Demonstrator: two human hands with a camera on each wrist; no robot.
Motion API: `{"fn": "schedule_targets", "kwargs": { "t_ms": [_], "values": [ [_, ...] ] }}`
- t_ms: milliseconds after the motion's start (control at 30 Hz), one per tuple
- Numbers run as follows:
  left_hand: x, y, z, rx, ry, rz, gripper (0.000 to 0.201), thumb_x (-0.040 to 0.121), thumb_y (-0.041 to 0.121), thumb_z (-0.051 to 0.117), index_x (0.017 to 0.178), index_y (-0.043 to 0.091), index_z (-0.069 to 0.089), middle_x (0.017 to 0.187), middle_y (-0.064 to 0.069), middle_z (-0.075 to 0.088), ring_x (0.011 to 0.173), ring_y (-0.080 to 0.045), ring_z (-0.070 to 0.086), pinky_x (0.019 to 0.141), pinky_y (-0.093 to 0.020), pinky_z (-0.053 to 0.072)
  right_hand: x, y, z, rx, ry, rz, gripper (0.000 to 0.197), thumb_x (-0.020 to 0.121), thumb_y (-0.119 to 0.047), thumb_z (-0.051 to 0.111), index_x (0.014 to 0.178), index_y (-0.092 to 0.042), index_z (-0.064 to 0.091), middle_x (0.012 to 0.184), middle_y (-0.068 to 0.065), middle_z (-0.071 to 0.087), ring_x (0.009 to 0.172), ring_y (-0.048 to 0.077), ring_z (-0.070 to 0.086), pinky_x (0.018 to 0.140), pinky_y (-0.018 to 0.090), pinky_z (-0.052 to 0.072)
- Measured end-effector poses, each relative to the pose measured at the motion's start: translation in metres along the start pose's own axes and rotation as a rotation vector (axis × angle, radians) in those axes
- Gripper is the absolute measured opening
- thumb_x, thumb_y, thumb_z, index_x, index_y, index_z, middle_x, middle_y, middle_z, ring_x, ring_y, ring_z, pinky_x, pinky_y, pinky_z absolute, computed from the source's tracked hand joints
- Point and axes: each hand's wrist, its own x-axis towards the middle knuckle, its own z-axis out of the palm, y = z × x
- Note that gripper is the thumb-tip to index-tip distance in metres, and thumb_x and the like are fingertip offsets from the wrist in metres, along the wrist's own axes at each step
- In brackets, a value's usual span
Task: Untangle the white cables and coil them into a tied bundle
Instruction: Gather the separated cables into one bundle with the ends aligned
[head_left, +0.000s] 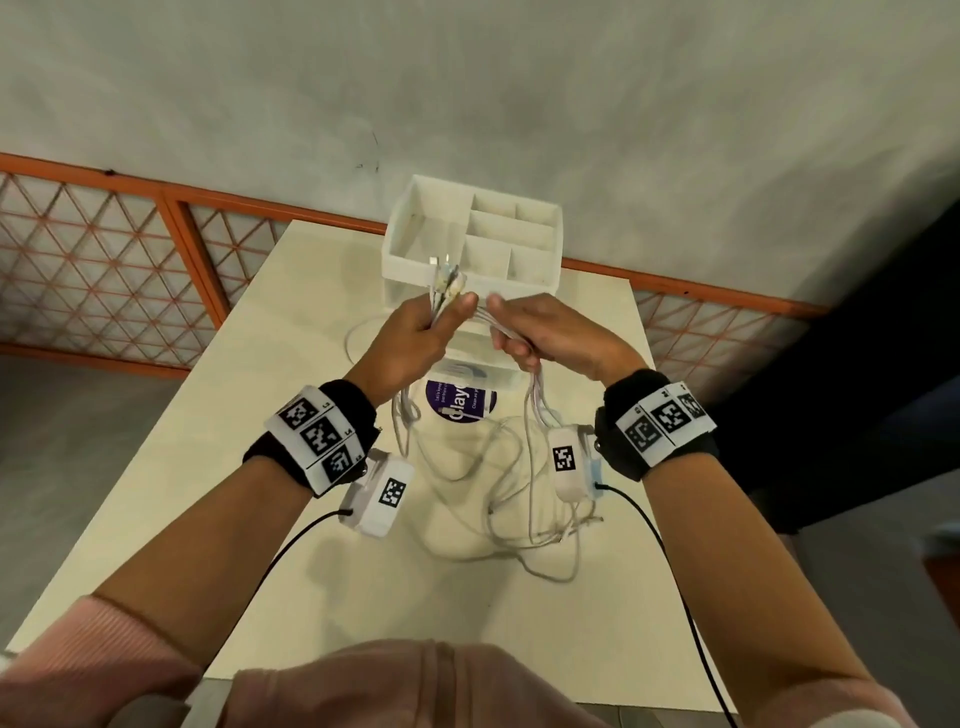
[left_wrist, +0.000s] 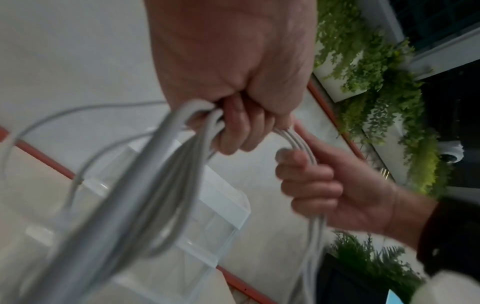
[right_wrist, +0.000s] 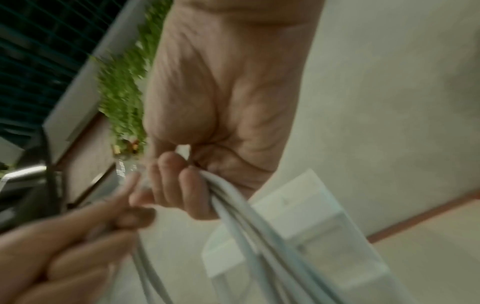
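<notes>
Both hands (head_left: 470, 332) grip white cables (head_left: 498, 493); divided organizer (head_left: 415, 262) behind.

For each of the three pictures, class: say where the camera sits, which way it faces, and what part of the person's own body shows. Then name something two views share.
Head: worn on the head, looking forward and down at the table; both forearms, left hand and right hand show.
Left wrist: looks along the left hand, its grip round the white cables; the right hand shows too.
Right wrist: looks along the right hand gripping cables; left fingers at lower left.
Shared: both wrist views show both hands, the cables, and the white organizer box.
</notes>
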Motion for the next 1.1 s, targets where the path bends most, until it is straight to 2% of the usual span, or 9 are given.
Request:
{"fn": "schedule_targets", "kwargs": {
  "t_ms": [133,233,433,533,633,700,867,967,1100],
  "values": [
    [0.003,0.002,-0.015,-0.092,0.23,0.052,0.041,0.098,0.044,0.041,0.066,0.018,0.042,0.046,0.01,0.031,0.037,-0.006,0.026,0.039,-0.02,0.024,-0.005,0.057,-0.003,-0.168,-0.056,0.1,0.035,0.082,-0.033,0.069,0.06,-0.013,0.052,0.052,0.0,0.046,0.048,0.008,0.043,0.056,0.014,0.038],
    [0.008,0.003,-0.038,-0.206,0.402,0.047,0.044,0.097,0.044,0.04,0.057,0.027,0.036,0.04,0.01,0.03,0.034,-0.004,0.024,0.037,-0.021,0.021,-0.012,0.112,-0.005,-0.277,-0.008,0.254,0.04,0.077,-0.038,0.074,0.055,-0.013,0.051,0.053,0.003,0.051,0.053,0.015,0.05,0.062,0.024,0.04],
    [0.005,-0.018,-0.048,-0.149,0.566,-0.117,0.051,0.084,0.053,0.054,0.049,0.025,0.029,0.045,0.01,0.023,0.043,-0.014,0.02,0.045,-0.025,0.019,-0.016,0.14,-0.015,-0.155,0.38,0.255,0.031,0.079,-0.022,0.074,0.058,-0.009,0.054,0.055,0.001,0.054,0.046,0.007,0.053,0.05,0.021,0.043],
    [-0.001,-0.029,-0.048,-0.117,0.631,-0.199,0.046,0.083,0.039,0.059,0.049,0.025,0.031,0.038,0.011,0.028,0.041,-0.009,0.024,0.045,-0.025,0.023,-0.015,0.128,-0.035,-0.22,0.591,0.164,0.036,0.079,-0.015,0.073,0.055,-0.02,0.046,0.057,-0.002,0.049,0.052,0.008,0.044,0.053,0.026,0.033],
    [-0.007,-0.037,-0.051,0.041,0.615,-0.192,0.037,0.081,0.029,0.059,0.053,0.018,0.038,0.043,0.008,0.034,0.04,-0.006,0.026,0.044,-0.024,0.025,-0.026,0.108,-0.052,-0.297,0.698,0.056,0.036,0.077,-0.018,0.076,0.061,-0.022,0.044,0.059,-0.01,0.047,0.049,-0.002,0.047,0.052,0.011,0.033],
    [-0.01,-0.041,-0.053,0.125,0.57,-0.213,0.033,0.081,0.028,0.061,0.059,0.012,0.043,0.05,0.003,0.036,0.045,-0.01,0.029,0.041,-0.021,0.026,-0.034,0.093,-0.054,-0.343,0.586,0.08,0.029,0.074,-0.024,0.079,0.072,-0.015,0.051,0.067,-0.011,0.051,0.058,-0.005,0.05,0.057,0.011,0.035],
    [-0.027,-0.053,-0.047,0.297,0.389,-0.312,0.029,0.085,0.023,0.063,0.065,0.008,0.049,0.056,-0.002,0.043,0.049,-0.013,0.037,0.043,-0.017,0.03,-0.046,0.108,-0.028,-0.436,0.105,0.354,0.037,0.077,-0.049,0.069,0.093,-0.015,0.065,0.094,0.004,0.062,0.089,0.02,0.057,0.074,0.03,0.041],
    [-0.042,-0.073,-0.039,0.347,0.29,-0.38,0.035,0.086,0.021,0.064,0.06,0.012,0.042,0.057,-0.001,0.044,0.052,-0.012,0.038,0.042,-0.013,0.031,-0.055,0.129,0.003,-0.436,-0.003,0.422,0.047,0.091,-0.054,0.045,0.094,-0.018,0.074,0.067,0.009,0.056,0.066,0.019,0.054,0.064,0.027,0.04],
    [-0.059,-0.104,-0.04,0.442,-0.006,-0.568,0.031,0.083,0.028,0.069,0.066,0.013,0.047,0.064,-0.003,0.048,0.065,-0.023,0.049,0.058,-0.029,0.034,-0.059,0.149,0.036,-0.478,-0.277,0.569,0.033,0.09,-0.045,0.055,0.086,-0.021,0.076,0.058,-0.005,0.051,0.053,0.006,0.045,0.058,0.019,0.037]
  ]
}}
